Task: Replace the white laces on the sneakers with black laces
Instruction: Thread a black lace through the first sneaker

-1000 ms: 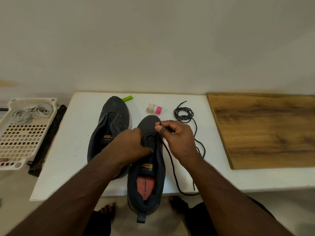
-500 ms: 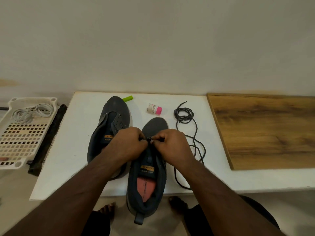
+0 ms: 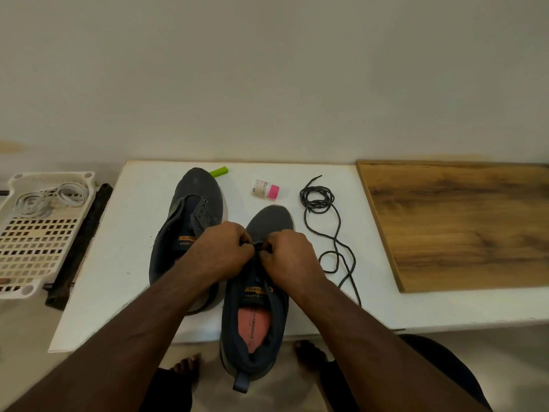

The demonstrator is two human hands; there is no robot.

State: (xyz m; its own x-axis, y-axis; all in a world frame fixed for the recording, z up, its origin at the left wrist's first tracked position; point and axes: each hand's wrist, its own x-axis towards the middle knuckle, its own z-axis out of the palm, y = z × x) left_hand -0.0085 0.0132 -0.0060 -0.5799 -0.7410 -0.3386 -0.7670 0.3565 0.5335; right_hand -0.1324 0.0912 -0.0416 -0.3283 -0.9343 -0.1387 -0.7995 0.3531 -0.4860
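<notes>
— What has moved since a second ago?

— My right hand [image 3: 289,257] came down from above the toe to meet my left hand [image 3: 224,249] over the near shoe [image 3: 255,319].

— And biggest to smallest?

— The white table [image 3: 124,233]; the other shoe [image 3: 190,230] left of my hands; the tray [image 3: 38,242] with white laces [image 3: 47,197]; the black lace [image 3: 323,218] trailing right.

— Your grip?

— Both hands are curled, pinching the lace's end at the eyelets between them.
</notes>
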